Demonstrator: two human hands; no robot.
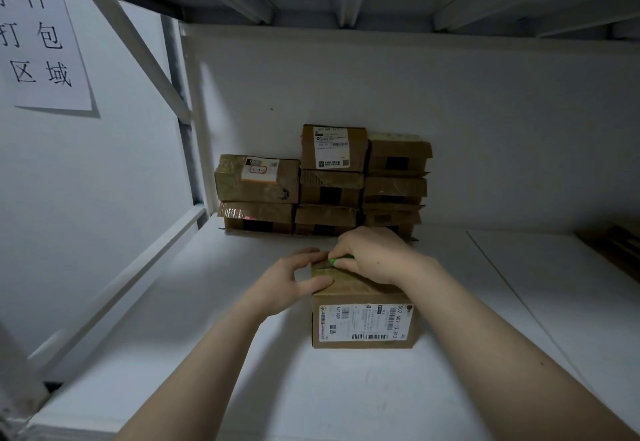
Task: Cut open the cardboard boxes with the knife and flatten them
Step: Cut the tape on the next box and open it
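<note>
Two bare hands work on a cardboard box (349,290) that stands on the white shelf (242,371) of a metal rack, near its middle and in front of us. Its white shipping label (365,322) covers the side turned toward the camera.

The left hand (291,285) holds the box at its far left corner. We see the thumb lying along the top edge and the other fingers curved over the back of that corner. The right hand (374,257) rests on the far end of the box top, its fingers curled tightly round a knife (337,261). Only a bright green piece of the knife shows, beside the left hand's fingertips. We cannot tell whether the blade is touching the cardboard, because the hand hides it.

Behind the hands, against the white back wall, stand the stacked boxes (325,181): three columns of taped brown cartons, the left column lower than the other two. Several of them carry labels.

On the wall at upper left hangs a paper sign (41,42) printed with large black characters. At the right edge of the shelf lies something brown, too dim for us to identify.
</note>
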